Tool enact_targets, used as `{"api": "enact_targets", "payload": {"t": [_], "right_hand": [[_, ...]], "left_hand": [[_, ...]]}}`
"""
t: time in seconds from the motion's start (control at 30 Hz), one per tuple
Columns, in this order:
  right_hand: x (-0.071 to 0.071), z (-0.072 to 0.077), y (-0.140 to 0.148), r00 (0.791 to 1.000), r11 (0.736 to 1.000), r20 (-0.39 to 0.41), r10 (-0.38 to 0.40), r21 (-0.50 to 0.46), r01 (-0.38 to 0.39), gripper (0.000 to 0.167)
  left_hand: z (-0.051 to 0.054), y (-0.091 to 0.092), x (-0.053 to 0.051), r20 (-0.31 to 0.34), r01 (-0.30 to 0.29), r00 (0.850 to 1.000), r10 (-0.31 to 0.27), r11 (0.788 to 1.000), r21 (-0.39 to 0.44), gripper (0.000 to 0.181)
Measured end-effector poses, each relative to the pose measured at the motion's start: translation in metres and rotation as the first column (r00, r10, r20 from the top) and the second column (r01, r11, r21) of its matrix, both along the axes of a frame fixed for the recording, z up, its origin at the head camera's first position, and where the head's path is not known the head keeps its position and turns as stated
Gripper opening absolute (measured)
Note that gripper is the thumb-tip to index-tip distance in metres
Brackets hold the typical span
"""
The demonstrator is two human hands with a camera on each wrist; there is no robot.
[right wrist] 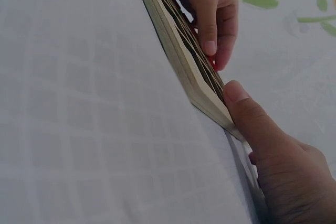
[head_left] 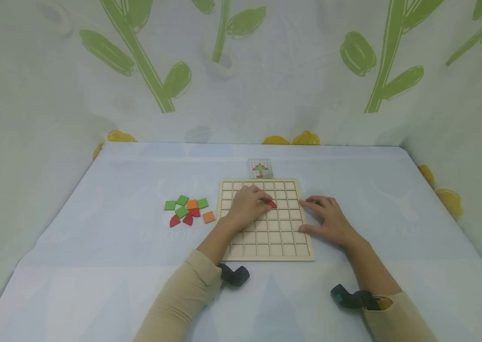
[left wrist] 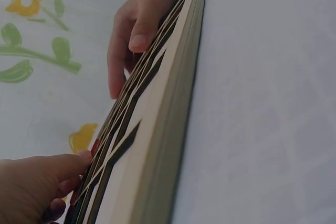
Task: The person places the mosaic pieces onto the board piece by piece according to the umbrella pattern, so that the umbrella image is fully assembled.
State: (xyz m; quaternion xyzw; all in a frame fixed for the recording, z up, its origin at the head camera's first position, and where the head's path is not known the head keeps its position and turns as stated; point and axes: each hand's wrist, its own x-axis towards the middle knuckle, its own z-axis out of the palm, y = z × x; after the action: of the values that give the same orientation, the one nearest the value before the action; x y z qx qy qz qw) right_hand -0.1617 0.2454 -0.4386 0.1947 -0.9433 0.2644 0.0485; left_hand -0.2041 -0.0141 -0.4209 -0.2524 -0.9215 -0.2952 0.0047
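A pale wooden grid board lies flat on the table. My left hand reaches over it, thumb and index finger pinching a red quarter-circle tile low against the squares. In the left wrist view, red also shows below that thumb, mostly hidden by the fingers. At the board's right edge rests my right hand, fingers extended and spread, thumb and fingertip touching the side. The right wrist view has the right thumb against the board's corner, with the left hand beyond it.
Left of the board lie loose tiles: several green squares, orange squares and red quarter-circles. A small pattern card with a gridded picture sits behind the board's far edge. A leaf-patterned backdrop stands behind the table.
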Motion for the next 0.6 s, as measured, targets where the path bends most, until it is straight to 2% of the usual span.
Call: {"api": "enact_targets", "payload": {"t": [0.27, 0.33, 0.5, 0.6], "right_hand": [[-0.0007, -0.0003, 0.0006, 1.0, 1.0, -0.009, 0.004, 0.014, -0.004, 0.069], [-0.0009, -0.0004, 0.0004, 1.0, 1.0, -0.014, 0.004, 0.018, -0.004, 0.069], [-0.0004, 0.0002, -0.0007, 1.0, 1.0, -0.013, 0.002, 0.012, -0.002, 0.069], [0.0002, 0.0008, -0.001, 1.0, 1.0, -0.002, -0.003, 0.012, 0.003, 0.069]], "left_hand": [[0.0002, -0.0018, 0.0014, -0.022, -0.003, 1.0, 0.003, 1.0, -0.003, 0.022], [0.0001, -0.0035, 0.0012, -0.01, -0.012, 1.0, 0.012, 1.0, 0.009, 0.024], [-0.0011, -0.0078, -0.003, 0.029, -0.074, 0.997, 0.073, 0.996, 0.045, 0.031], [-0.0017, -0.0086, -0.0059, 0.04, -0.114, 0.993, 0.113, 0.993, 0.029, 0.035]]}}
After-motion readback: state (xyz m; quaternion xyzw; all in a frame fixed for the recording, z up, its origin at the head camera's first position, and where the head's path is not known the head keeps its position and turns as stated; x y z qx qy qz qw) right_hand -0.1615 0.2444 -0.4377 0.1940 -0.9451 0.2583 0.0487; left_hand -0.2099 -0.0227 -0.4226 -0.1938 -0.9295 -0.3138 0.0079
